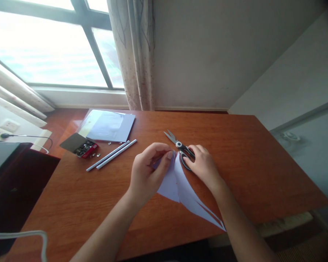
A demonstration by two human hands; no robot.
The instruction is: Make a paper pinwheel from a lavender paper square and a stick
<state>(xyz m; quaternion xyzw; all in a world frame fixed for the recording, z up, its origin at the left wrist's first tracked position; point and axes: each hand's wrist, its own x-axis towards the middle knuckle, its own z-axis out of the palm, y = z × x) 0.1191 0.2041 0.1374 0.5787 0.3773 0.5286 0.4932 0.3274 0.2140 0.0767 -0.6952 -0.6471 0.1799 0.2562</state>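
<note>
My left hand [153, 167] is closed, pinching the top of a pale folded sheet of paper [168, 183] between thumb and fingers. The paper hangs down in front of the table edge side, with a long slit near its lower right tip. My right hand [203, 163] is closed on the black-and-grey handles of a pair of scissors [180, 145]. Their blades point away to the upper left and stand slightly apart, just beyond the paper. Part of the handles is hidden behind my right fingers.
On the wooden table [235, 145], two white paper rods [117, 154] lie left of my hands. Behind them are an opened red box [87, 148] of small metal pieces and a pack of paper sheets [109, 125]. A white cable [41, 233] crosses the lower left corner.
</note>
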